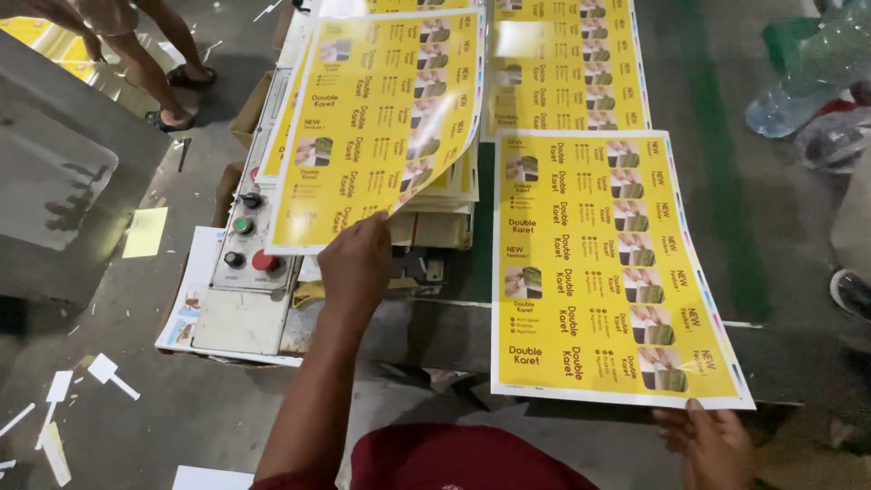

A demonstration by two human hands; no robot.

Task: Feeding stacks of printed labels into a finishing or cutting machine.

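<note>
My left hand [356, 263] pinches the near corner of a yellow printed sheet [381, 118] and lifts it off a stack of the same sheets [445, 213], so the sheet curls upward. My right hand [712, 440] grips the near edge of a second yellow printed sheet [608, 263], which lies flat to the right. A third yellow sheet [567, 63] lies beyond it on the machine bed.
A grey control panel [249, 263] with a switch, a green button and a red button sits left of the stack. Paper scraps [109, 372] litter the floor. Another person's legs [150, 54] stand at the far left. Plastic bottles [807, 82] lie at right.
</note>
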